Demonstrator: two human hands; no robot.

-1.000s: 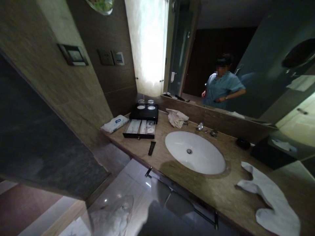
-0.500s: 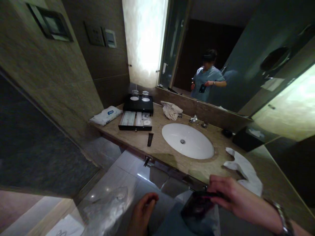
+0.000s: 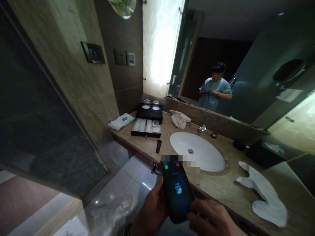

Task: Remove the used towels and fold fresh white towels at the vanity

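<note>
A dark smartphone (image 3: 176, 190) fills the lower middle of the view, its lit screen facing me with small coloured icons. The top edge is pixelated. My left hand (image 3: 151, 209) wraps its left side, and my right hand (image 3: 211, 218) holds its lower right edge. Beyond the phone lies a white oval sink (image 3: 197, 151) set in a beige marble counter (image 3: 221, 186). A mirror above shows a person in a blue top (image 3: 215, 90) holding the phone.
A black drawer tray of toiletries (image 3: 146, 128) and a black box with glasses (image 3: 149, 111) stand left of the faucet (image 3: 202, 128). A crumpled cloth (image 3: 179, 119) and a white towel (image 3: 264, 193) lie on the counter. A plastic bag (image 3: 110, 213) lies below.
The phone has risen towards the middle of the view, its screen now lit and facing me. My left hand has joined my right on it. The view has swung slightly, shifting the sink rightwards.
</note>
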